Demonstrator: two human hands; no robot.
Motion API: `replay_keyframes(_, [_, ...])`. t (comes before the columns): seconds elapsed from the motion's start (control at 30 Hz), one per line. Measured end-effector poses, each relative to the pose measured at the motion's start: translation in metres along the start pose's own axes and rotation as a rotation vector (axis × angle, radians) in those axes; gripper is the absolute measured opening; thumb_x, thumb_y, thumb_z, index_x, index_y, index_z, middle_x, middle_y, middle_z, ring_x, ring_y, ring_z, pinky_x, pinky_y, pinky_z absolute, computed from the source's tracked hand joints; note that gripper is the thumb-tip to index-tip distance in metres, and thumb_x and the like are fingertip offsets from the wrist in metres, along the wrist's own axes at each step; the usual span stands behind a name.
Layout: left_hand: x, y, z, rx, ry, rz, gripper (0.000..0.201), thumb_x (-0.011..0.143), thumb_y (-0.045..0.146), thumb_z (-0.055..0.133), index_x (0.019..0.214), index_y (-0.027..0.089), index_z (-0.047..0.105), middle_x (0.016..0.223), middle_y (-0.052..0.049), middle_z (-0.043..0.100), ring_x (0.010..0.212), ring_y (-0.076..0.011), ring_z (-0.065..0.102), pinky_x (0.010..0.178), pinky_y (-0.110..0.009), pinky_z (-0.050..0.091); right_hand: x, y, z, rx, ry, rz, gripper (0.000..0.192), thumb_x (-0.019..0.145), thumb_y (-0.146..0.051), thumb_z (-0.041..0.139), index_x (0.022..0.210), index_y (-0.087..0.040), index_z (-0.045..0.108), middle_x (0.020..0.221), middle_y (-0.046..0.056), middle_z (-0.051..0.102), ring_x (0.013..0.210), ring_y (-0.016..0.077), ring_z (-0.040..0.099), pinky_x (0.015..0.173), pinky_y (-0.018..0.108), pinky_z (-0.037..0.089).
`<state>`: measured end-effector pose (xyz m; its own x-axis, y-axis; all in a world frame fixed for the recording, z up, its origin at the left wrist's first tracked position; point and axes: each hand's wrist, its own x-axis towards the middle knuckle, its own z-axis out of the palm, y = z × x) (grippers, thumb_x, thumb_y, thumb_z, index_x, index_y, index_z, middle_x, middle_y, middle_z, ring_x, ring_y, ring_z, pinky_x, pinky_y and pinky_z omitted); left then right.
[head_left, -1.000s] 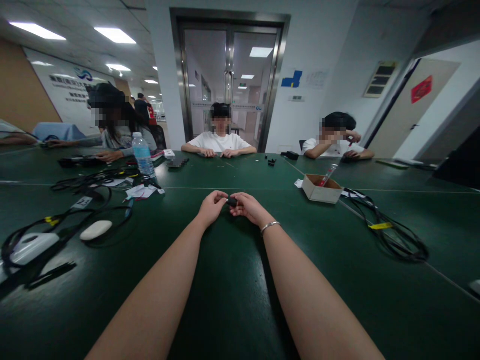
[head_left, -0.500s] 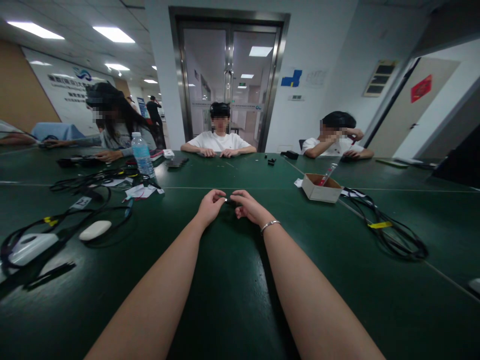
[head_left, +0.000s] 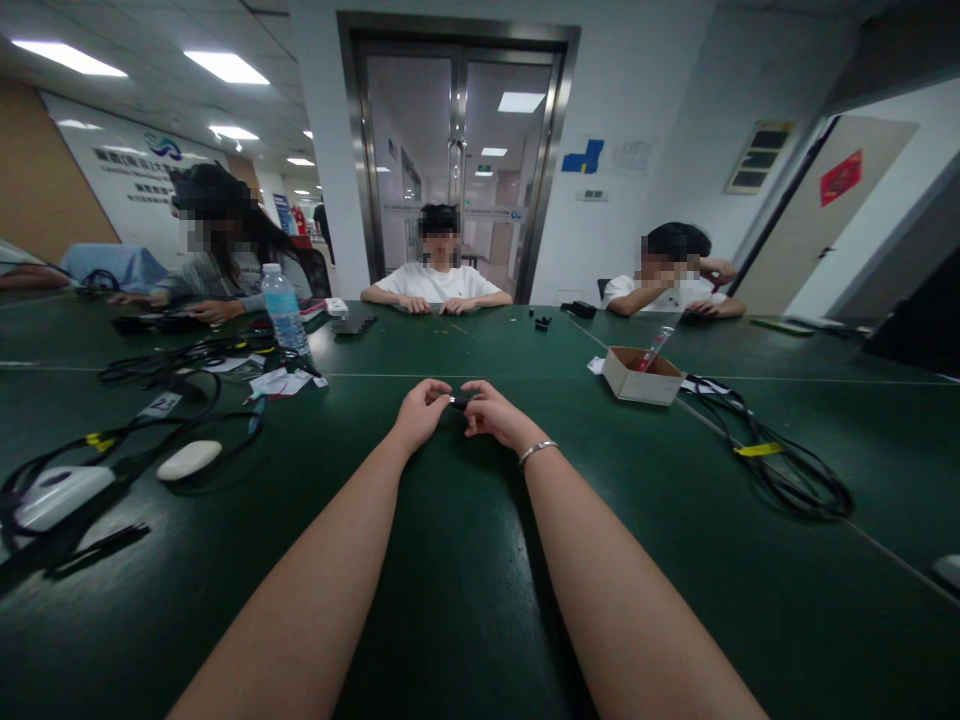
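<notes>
Both of my arms reach out over the green tabletop (head_left: 457, 560). Between my fingertips is a small black piece with a bright, metal-looking end (head_left: 459, 401); it is too small to name surely. My left hand (head_left: 421, 412) pinches its bright end between thumb and fingers. On the other side, my right hand (head_left: 495, 412) has its thumb and fingers closed on the dark end, with the other fingers curled in. A silver bracelet (head_left: 538, 455) circles my right wrist. The fingers hide part of the piece.
An open cardboard box (head_left: 643, 386) stands right of my hands, beside a coiled black cable (head_left: 795, 470). At left are a water bottle (head_left: 283, 310), tangled cables (head_left: 187, 400), and a white mouse (head_left: 190, 460). Several people sit around the table.
My right hand has shifted slightly left and closed on the black piece, which shows more clearly now. My left hand stays in place. At far left, a co-worker's hand has drawn inward.
</notes>
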<state>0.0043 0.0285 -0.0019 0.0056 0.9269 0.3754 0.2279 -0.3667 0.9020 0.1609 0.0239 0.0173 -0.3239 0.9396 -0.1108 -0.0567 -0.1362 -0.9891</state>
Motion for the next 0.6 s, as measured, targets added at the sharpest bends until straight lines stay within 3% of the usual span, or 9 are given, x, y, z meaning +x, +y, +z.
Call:
replay_keyframes(0.17, [0.0002, -0.0008, 0.0005, 0.001, 0.012, -0.003, 0.015, 0.072, 0.019, 0.057, 0.085, 0.016, 0.06, 0.073, -0.001, 0.058, 0.069, -0.0138, 0.054, 0.069, -0.027, 0.042, -0.0028, -0.0017, -0.0004, 0.055, -0.014, 0.002, 0.019, 0.084, -0.019, 0.051, 0.101, -0.02, 0.044, 0.062, -0.004, 0.052, 0.037, 0.0061, 0.045, 0.04, 0.023, 0.053])
replay_keyframes(0.3, [-0.0002, 0.0004, 0.0008, 0.012, 0.01, -0.006, 0.013, 0.071, 0.018, 0.057, 0.084, 0.016, 0.06, 0.071, 0.0, 0.058, 0.068, -0.0135, 0.054, 0.068, -0.026, 0.042, -0.0017, -0.0002, -0.0008, 0.054, -0.001, -0.02, 0.035, 0.075, -0.007, 0.058, 0.102, -0.022, 0.042, 0.061, -0.008, 0.049, 0.039, 0.0064, 0.047, 0.045, 0.025, 0.055])
replay_keyframes(0.43, [-0.0009, 0.0012, 0.0007, 0.01, 0.011, -0.014, 0.014, 0.071, 0.019, 0.057, 0.084, 0.016, 0.061, 0.072, 0.0, 0.058, 0.069, -0.0137, 0.054, 0.069, -0.027, 0.042, -0.0016, 0.0003, -0.0015, 0.09, -0.012, -0.008, 0.026, 0.081, -0.015, 0.057, 0.101, -0.022, 0.041, 0.064, -0.006, 0.052, 0.037, 0.0055, 0.045, 0.044, 0.027, 0.056])
replay_keyframes(0.6, [-0.0018, 0.0021, 0.0014, 0.029, -0.004, -0.025, 0.014, 0.071, 0.021, 0.057, 0.084, 0.017, 0.061, 0.07, 0.0, 0.057, 0.067, -0.0137, 0.053, 0.067, -0.026, 0.042, -0.0039, -0.0008, -0.0024, 0.102, -0.008, -0.015, 0.042, 0.073, -0.007, 0.065, 0.103, -0.022, 0.04, 0.064, -0.008, 0.051, 0.041, 0.0059, 0.049, 0.048, 0.025, 0.057])
